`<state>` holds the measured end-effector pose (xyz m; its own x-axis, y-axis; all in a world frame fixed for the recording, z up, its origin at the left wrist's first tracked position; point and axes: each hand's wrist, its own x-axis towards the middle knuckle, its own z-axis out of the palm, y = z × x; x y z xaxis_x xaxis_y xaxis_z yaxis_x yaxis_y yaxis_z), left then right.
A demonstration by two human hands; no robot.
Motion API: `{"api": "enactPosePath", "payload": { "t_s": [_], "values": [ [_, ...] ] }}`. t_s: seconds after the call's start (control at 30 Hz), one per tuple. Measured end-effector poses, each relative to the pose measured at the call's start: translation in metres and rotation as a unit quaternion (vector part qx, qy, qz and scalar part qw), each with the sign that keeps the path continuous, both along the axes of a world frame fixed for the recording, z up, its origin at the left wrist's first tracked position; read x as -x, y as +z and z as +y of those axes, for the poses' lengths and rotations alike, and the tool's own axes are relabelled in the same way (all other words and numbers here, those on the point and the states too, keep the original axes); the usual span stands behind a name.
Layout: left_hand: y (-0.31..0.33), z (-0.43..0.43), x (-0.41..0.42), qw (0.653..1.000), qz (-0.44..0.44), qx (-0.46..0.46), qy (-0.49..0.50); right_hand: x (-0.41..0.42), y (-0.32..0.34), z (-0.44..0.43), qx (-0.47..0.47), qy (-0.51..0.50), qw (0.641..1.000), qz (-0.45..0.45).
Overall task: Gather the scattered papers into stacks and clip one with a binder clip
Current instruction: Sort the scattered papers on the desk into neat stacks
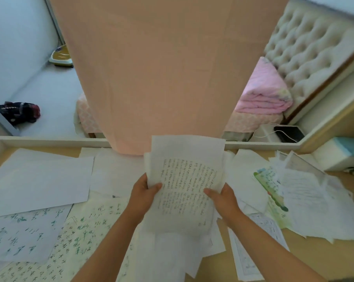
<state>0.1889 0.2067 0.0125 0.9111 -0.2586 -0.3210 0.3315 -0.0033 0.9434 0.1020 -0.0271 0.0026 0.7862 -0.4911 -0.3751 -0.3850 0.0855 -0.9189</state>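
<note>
Handwritten sheets (pixel 184 180) are held up at the centre of the view, over the table (pixel 306 253), and gripped from both sides. The left hand (pixel 143 192) pinches their edge at 9 o'clock, thumb across the written face. The right hand (pixel 223 198) pinches the opposite edge at 3 o'clock in the same way. The bundle's top fans out toward 12 o'clock, and its lower end overlaps loose white pages (pixel 172 253) at 6 o'clock, between the forearms. A blank sheet (pixel 40 180) lies at 9 o'clock, with green-inked pages (pixel 78 231) at 7 o'clock. A rumpled pile of papers (pixel 314 200) spreads at 3 o'clock. Beyond the table's far rim hangs a peach curtain (pixel 168 78), with a folded pink quilt (pixel 263 92) at 1 o'clock.
</note>
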Motion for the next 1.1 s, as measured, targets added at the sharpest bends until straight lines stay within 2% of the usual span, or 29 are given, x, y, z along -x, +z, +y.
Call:
{"api": "enactPosePath", "payload": {
  "t_s": [0.17, 0.3, 0.43, 0.6, 0.77, 0.9, 1.0, 1.1],
  "values": [
    [0.033, -0.073, 0.009, 0.994, -0.091, 0.052, 0.003, 0.014, 0.042, -0.049, 0.069, -0.055, 0.992, -0.092],
    [0.036, -0.116, 0.017, 0.99, -0.137, 0.025, 0.002, 0.032, 0.044, -0.086, 0.066, -0.023, 0.995, -0.071],
    [0.031, -0.141, 0.026, 0.988, -0.154, -0.018, 0.001, 0.04, 0.034, -0.115, 0.06, -0.002, 0.997, -0.049],
    [0.033, -0.156, 0.03, 0.984, -0.175, -0.021, 0.012, 0.034, 0.02, -0.123, 0.026, 0.034, 0.998, -0.037],
    [0.05, -0.167, 0.029, 0.969, -0.208, 0.018, 0.131, 0.023, 0.014, -0.129, 0.013, 0.029, 0.997, -0.065],
    [0.054, -0.176, 0.025, 0.963, -0.182, -0.017, 0.199, 0.019, 0.009, -0.13, 0.043, 0.053, 0.996, -0.06],
    [0.049, -0.172, 0.024, 0.963, -0.188, 0.028, 0.19, 0.015, 0.009, -0.136, 0.074, 0.057, 0.992, -0.085],
    [0.043, -0.171, 0.029, 0.968, -0.203, -0.002, 0.147, 0.011, 0.007, -0.136, 0.099, 0.088, 0.987, -0.089]
  ]
}}
